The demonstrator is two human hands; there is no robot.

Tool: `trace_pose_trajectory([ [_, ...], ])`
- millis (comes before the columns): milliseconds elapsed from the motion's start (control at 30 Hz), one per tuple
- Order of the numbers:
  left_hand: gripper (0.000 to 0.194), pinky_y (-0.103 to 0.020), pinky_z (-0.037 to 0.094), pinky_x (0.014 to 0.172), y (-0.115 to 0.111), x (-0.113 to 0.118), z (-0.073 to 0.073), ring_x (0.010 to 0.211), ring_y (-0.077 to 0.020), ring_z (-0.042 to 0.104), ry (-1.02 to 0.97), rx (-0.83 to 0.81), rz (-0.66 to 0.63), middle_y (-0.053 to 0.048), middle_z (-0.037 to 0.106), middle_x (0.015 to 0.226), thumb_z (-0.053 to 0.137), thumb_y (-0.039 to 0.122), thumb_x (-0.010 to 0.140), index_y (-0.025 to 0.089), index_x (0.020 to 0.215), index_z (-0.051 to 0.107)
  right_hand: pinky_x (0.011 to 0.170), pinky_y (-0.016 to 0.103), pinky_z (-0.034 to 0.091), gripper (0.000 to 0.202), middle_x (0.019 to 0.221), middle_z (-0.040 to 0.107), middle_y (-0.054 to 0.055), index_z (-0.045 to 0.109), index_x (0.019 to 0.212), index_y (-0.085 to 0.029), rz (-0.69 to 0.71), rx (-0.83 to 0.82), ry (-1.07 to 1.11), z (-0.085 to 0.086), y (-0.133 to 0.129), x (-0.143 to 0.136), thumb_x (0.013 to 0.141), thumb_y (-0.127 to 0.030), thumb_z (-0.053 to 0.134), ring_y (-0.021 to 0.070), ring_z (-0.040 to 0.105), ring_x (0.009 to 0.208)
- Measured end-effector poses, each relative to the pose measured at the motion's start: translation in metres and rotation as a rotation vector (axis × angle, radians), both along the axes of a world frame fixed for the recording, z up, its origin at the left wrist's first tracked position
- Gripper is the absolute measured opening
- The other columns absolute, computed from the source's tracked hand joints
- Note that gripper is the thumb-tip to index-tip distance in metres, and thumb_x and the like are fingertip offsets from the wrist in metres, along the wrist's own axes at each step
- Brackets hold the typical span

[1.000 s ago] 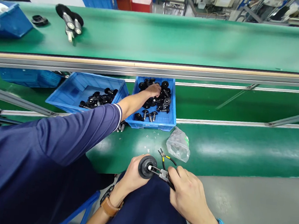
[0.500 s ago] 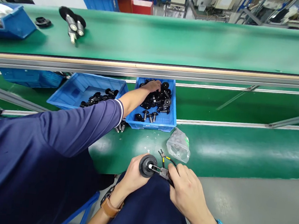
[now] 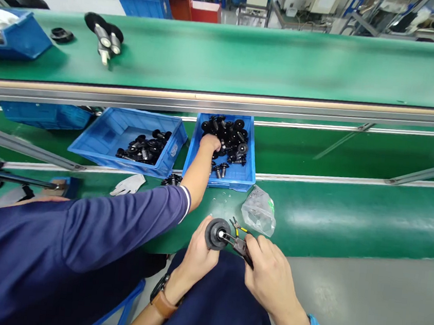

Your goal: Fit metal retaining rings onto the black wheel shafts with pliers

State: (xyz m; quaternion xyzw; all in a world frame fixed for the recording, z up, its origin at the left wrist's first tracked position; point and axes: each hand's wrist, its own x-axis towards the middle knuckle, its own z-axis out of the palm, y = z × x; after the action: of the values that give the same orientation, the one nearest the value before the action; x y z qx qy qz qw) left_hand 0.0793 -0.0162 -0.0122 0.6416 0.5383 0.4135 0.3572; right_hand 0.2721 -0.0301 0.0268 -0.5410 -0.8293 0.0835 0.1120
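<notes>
Leftmost, a blue bin (image 3: 32, 35) sits on the upper belt (image 3: 270, 59), then a black ring (image 3: 61, 36) and some wheeled shafts (image 3: 105, 37). Below, a crate (image 3: 135, 165) holds dark parts (image 3: 144, 149), with a white glove (image 3: 128, 185) in front. A co-worker's arm (image 3: 198, 173) reaches into a second crate (image 3: 234, 184); I can't tell whether that hand grips anything. Next, the person's left hand (image 3: 196, 258) is curled snugly round a black wheel (image 3: 211, 234), held above the lap, its face upward. Yellow pliers (image 3: 246, 230) lie just beyond on the bench (image 3: 351, 213). Another tool, grey pliers (image 3: 239, 246), has its tips at the wheel's centre. Behind stands a clear bag (image 3: 259, 212). Rightmost, the right hand (image 3: 272, 279) is wrapped around the grey pliers' handles.
</notes>
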Motion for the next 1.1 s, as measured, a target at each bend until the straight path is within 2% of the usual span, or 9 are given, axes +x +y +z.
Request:
trace_pose_trajectory([
  [133, 0.016, -0.028, 0.047, 0.072, 0.006, -0.009, 0.012, 0.077, -0.0163, 0.055, -0.128, -0.208, -0.225, -0.002, 0.059, 0.085, 0.054, 0.004, 0.083, 0.019, 0.087, 0.059, 0.067, 0.034, 0.032, 0.034, 0.084, 0.052, 0.004, 0.06, 0.108, -0.018, 0.154, 0.006, -0.021, 0.003, 0.016, 0.018, 0.077, -0.006, 0.051, 0.0205, 0.044, 0.073],
  [267, 0.015, -0.027, 0.046, 0.069, 0.003, -0.01, 0.006, 0.071, -0.015, 0.054, -0.163, -0.303, -0.295, 0.0, 0.06, 0.078, 0.054, 0.004, 0.081, 0.018, 0.082, 0.057, 0.068, 0.033, 0.032, 0.033, 0.084, 0.052, 0.003, 0.06, 0.105, -0.018, 0.212, -0.004, -0.038, 0.001, 0.02, 0.024, 0.076, -0.006, 0.051, 0.0202, 0.044, 0.075],
  [400, 0.02, -0.03, 0.05, 0.079, -0.002, -0.006, -0.007, 0.081, -0.0173, 0.059, -0.081, -0.156, -0.183, -0.003, 0.065, 0.087, 0.048, 0.003, 0.083, 0.018, 0.089, 0.06, 0.068, 0.033, 0.032, 0.035, 0.086, 0.052, 0.003, 0.059, 0.107, -0.019, 0.136, -0.01, -0.068, -0.003, 0.01, 0.018, 0.076, -0.006, 0.052, 0.0201, 0.044, 0.074],
  [533, 0.02, -0.032, 0.052, 0.077, -0.005, -0.001, -0.013, 0.078, -0.0176, 0.058, -0.002, -0.022, -0.053, -0.003, 0.06, 0.083, 0.046, 0.004, 0.082, 0.02, 0.085, 0.057, 0.069, 0.033, 0.033, 0.039, 0.086, 0.054, 0.004, 0.057, 0.111, -0.019, 0.008, 0.02, -0.093, -0.004, -0.008, 0.004, 0.075, -0.006, 0.052, 0.0207, 0.045, 0.073],
  [667, 0.019, -0.034, 0.055, 0.078, -0.007, 0.003, -0.019, 0.08, -0.0188, 0.062, -0.029, 0.023, 0.036, -0.004, 0.064, 0.084, 0.048, 0.005, 0.081, 0.02, 0.085, 0.06, 0.069, 0.034, 0.033, 0.04, 0.086, 0.054, 0.004, 0.055, 0.112, -0.019, -0.061, 0.008, -0.096, -0.001, -0.019, -0.008, 0.075, -0.006, 0.052, 0.0214, 0.048, 0.074],
  [867, 0.022, -0.042, 0.058, 0.091, -0.011, 0.002, -0.037, 0.085, -0.0213, 0.07, -0.134, -0.033, 0.029, -0.005, 0.074, 0.09, 0.053, 0.011, 0.081, 0.019, 0.096, 0.066, 0.069, 0.035, 0.033, 0.039, 0.084, 0.055, 0.003, 0.055, 0.109, -0.021, -0.059, 0.003, -0.132, 0.008, -0.016, -0.011, 0.073, -0.006, 0.054, 0.0214, 0.049, 0.073],
  [933, 0.021, -0.044, 0.059, 0.09, -0.014, 0.0, -0.042, 0.089, -0.0247, 0.071, -0.107, -0.077, 0.06, -0.006, 0.074, 0.09, 0.057, 0.015, 0.079, 0.02, 0.097, 0.068, 0.069, 0.035, 0.033, 0.04, 0.083, 0.054, 0.003, 0.055, 0.11, -0.021, -0.055, -0.004, -0.149, 0.01, -0.016, -0.011, 0.072, -0.007, 0.055, 0.0214, 0.048, 0.072],
  [1033, 0.032, -0.05, 0.06, 0.087, -0.018, -0.003, -0.047, 0.1, -0.0322, 0.071, -0.073, -0.098, 0.131, -0.009, 0.074, 0.1, 0.065, 0.018, 0.074, 0.023, 0.106, 0.068, 0.069, 0.035, 0.033, 0.042, 0.084, 0.054, 0.004, 0.055, 0.111, -0.021, -0.045, -0.003, -0.172, 0.014, -0.015, -0.011, 0.071, -0.007, 0.056, 0.0216, 0.048, 0.072],
  [1100, 0.034, -0.053, 0.061, 0.084, -0.02, -0.004, -0.05, 0.101, -0.035, 0.071, -0.074, -0.1, 0.129, -0.009, 0.074, 0.102, 0.066, 0.018, 0.073, 0.025, 0.107, 0.068, 0.07, 0.036, 0.033, 0.042, 0.084, 0.054, 0.004, 0.055, 0.111, -0.02, -0.029, 0.0, -0.184, 0.015, -0.014, -0.01, 0.071, -0.007, 0.056, 0.0219, 0.048, 0.073],
])
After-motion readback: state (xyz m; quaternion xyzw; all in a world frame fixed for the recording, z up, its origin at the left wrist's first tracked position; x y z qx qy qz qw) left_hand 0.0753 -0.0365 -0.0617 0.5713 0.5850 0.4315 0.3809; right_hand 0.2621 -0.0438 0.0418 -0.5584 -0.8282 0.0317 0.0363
